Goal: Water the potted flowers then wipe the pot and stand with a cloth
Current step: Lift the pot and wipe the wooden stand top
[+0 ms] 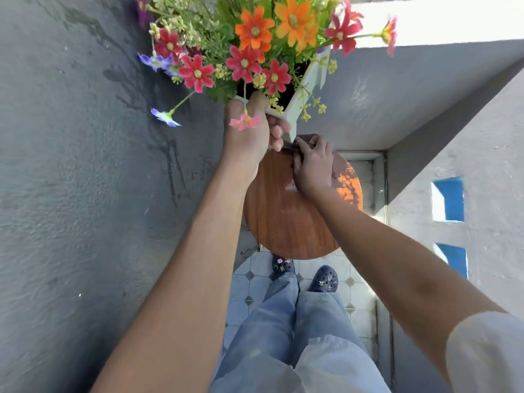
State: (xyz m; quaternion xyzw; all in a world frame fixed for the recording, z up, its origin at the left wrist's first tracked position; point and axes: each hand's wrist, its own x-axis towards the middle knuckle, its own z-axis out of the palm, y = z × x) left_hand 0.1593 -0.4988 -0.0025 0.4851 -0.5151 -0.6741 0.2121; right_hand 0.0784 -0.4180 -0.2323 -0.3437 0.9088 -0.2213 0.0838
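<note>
A white square pot (309,83) full of red, orange and purple flowers (249,32) stands tilted over the far edge of a round wooden stand (286,211). My left hand (249,131) grips the pot's near rim, thumb inside. My right hand (313,163) presses a dark cloth (297,144) against the pot's lower corner where it meets the stand top; most of the cloth is hidden under the fingers.
A grey rough wall (85,165) runs along the left, close to the stand. A pale ledge and wall (425,95) close the right side, with blue openings (450,199). My legs and dark clogs (323,279) stand on tiled floor (243,285) below.
</note>
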